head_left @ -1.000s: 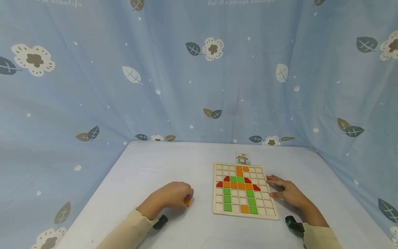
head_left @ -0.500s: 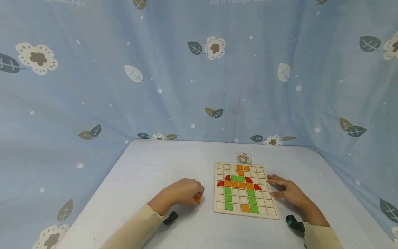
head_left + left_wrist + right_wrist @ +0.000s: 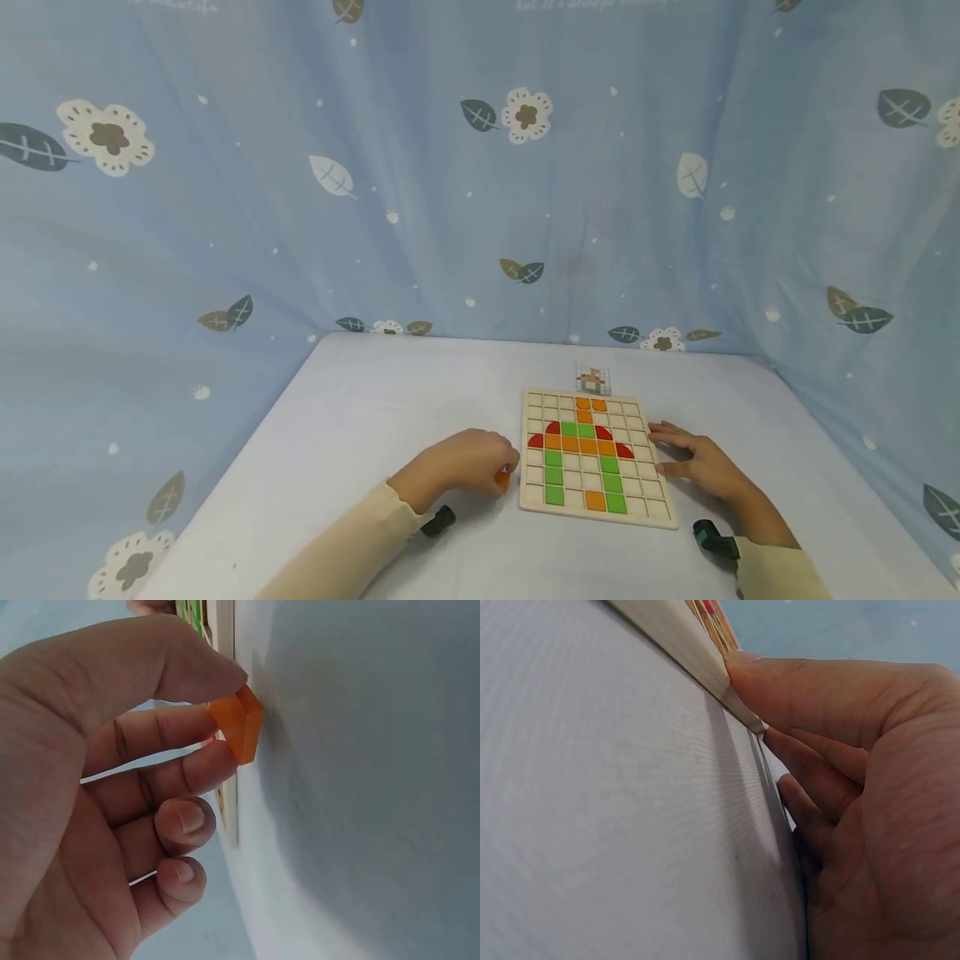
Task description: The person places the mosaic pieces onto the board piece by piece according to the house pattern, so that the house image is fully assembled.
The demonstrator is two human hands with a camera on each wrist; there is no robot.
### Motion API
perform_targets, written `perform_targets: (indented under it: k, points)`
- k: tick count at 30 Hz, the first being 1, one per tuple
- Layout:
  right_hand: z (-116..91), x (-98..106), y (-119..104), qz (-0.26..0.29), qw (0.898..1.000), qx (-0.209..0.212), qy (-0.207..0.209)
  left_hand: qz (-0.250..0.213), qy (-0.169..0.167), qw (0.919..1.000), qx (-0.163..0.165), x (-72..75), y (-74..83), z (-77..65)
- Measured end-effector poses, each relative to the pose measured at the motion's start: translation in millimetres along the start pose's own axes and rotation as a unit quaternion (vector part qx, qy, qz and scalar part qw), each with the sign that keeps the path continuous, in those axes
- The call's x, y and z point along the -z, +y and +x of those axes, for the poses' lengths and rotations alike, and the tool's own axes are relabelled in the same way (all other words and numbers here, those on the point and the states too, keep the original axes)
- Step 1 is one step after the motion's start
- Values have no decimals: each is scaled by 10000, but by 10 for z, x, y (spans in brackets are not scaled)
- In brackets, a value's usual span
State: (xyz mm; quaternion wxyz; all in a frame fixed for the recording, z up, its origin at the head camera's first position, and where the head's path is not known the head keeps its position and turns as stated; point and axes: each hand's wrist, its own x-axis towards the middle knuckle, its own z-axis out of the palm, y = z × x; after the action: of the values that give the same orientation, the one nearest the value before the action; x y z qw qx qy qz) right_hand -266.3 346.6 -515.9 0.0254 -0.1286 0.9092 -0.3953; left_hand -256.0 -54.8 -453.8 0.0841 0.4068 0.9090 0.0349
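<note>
My left hand (image 3: 472, 462) is just off the left edge of a wooden grid board (image 3: 652, 492). Between its thumb and first fingers it pinches an orange square tile (image 3: 241, 724), held up on edge. Green, orange and red tiles lie in the board's cells, among them an orange square (image 3: 595, 501) in the bottom row and a green one (image 3: 617, 503) beside it. Against the board's right edge rests my right hand (image 3: 701, 462), fingers spread; in the right wrist view its thumb (image 3: 780, 686) touches the wooden rim.
A small pattern card (image 3: 593, 380) lies just behind the board. The white table (image 3: 405, 392) reaches back to a blue curtain (image 3: 420, 183) with leaves and flowers. A dark strapped device (image 3: 438, 521) sits at the left wrist, another (image 3: 712, 537) at the right.
Carrying the orange tile, my left hand has moved right across the table up to the board's left edge. The right hand stays at the right edge.
</note>
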Motion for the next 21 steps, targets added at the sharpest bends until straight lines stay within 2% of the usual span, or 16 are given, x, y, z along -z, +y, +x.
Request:
perform_targets:
  k: [5, 10, 16, 21]
  points:
    - [0, -9, 5, -7, 10000, 6, 25, 157, 48, 9998, -147, 59, 95, 81]
    - [-10, -15, 8, 61, 10000, -16, 12, 47, 11, 9999, -149, 118, 214, 154]
    - [-4, -20, 28, 42, 10000, -2, 76, 251, 34, 9994, -217, 108, 304, 275]
    - [-4, -6, -1, 46, 9999, 52, 79, 299, 8, 9995, -123, 97, 379, 377]
